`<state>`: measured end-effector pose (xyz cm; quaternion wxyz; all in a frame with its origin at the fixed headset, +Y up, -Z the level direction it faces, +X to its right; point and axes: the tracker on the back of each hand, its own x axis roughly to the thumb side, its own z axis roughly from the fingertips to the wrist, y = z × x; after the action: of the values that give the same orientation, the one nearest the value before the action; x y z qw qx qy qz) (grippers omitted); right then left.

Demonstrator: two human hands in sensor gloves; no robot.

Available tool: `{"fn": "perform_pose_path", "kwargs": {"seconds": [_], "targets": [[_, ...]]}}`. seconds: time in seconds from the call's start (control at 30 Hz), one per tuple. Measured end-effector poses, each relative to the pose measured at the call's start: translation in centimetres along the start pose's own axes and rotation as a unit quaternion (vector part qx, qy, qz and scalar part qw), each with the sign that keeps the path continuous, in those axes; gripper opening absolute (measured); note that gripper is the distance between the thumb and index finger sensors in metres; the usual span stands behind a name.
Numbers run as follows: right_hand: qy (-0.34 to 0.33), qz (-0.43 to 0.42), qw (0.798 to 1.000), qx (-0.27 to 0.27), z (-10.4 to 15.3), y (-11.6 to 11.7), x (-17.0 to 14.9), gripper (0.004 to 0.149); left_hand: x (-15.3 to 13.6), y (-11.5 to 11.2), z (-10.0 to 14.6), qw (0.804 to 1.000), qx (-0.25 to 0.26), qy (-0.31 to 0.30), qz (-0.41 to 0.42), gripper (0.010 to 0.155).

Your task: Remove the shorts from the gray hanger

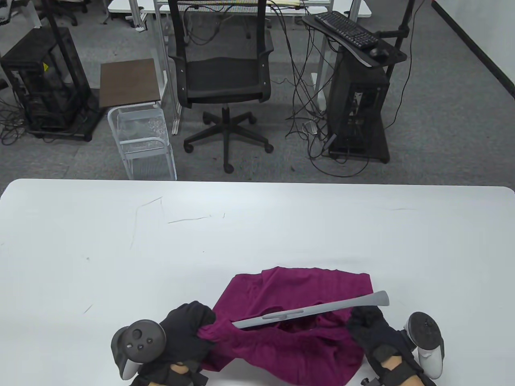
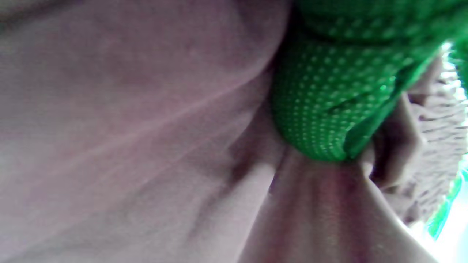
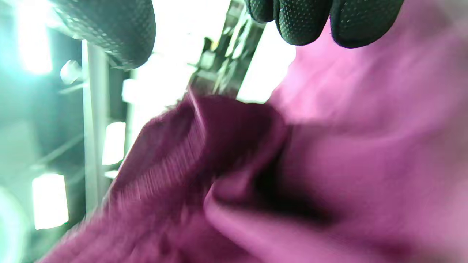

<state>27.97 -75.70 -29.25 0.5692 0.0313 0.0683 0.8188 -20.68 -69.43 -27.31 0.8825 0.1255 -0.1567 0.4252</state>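
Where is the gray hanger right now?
In the table view, the gray hanger lies slanted across the purple shorts near the table's front edge, between the left hand and the right hand.

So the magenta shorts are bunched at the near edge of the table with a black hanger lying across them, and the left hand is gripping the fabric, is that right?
Not quite: the hanger is gray, not black, as the table view shows. The rest holds: the magenta shorts are bunched at the near edge of the table, the hanger lies across them, and the left hand grips the fabric.
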Motion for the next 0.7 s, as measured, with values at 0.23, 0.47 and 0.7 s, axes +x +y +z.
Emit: {"fn": "perform_pose_path", "kwargs": {"seconds": [0.23, 0.47, 0.7], "targets": [[-0.146, 0.215, 0.965, -0.023, 0.4, -0.8, 2.8, 0.094, 0.1, -0.7, -0.3, 0.997, -0.047, 0.008, -0.064, 0.038], [-0.247, 0.211, 0.941, -0.093, 0.7, 0.7, 4.4, 0.045, -0.6, -1.4, -0.4, 0.996, -0.080, 0.028, 0.031, 0.053], [-0.222, 0.188, 0.950, -0.114, 0.5, -0.5, 3.8, 0.045, -2.0, 0.5, 0.2, 0.992, 0.027, 0.075, 0.094, 0.034]]}}
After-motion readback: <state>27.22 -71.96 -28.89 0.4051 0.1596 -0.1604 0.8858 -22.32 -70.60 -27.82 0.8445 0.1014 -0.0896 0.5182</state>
